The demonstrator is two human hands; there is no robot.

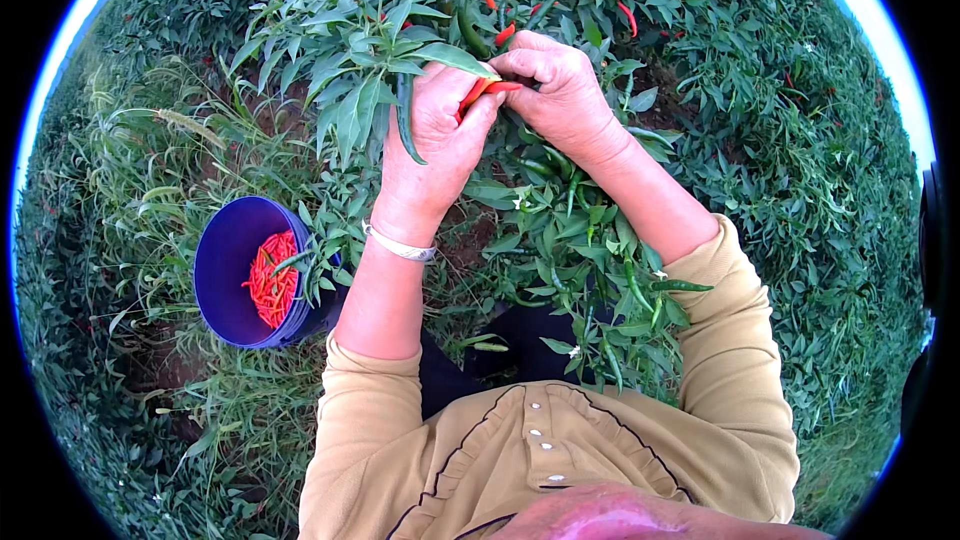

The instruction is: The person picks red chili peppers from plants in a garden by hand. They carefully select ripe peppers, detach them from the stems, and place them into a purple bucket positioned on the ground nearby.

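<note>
Left hand [435, 135] curled closed around red chillies [478, 97] among plant stems. Right hand [565, 95] just beside, thumb and fingers bent close together; cannot tell what they grip. Broad leaf [455, 58] partly hides left hand; long green chilli [405, 118] dangles across its back. Pale bracelet [400, 244] on left wrist. Blue bucket [217, 275] left of forearm, loose red chillies [268, 285] inside; leafy sprig [318, 258] overlaps bucket's right rim.

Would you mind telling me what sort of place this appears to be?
Most likely an outdoor chilli field: leafy plants all around, red chillies hanging among them, and a blue bucket partly filled with loose red pods.
</note>
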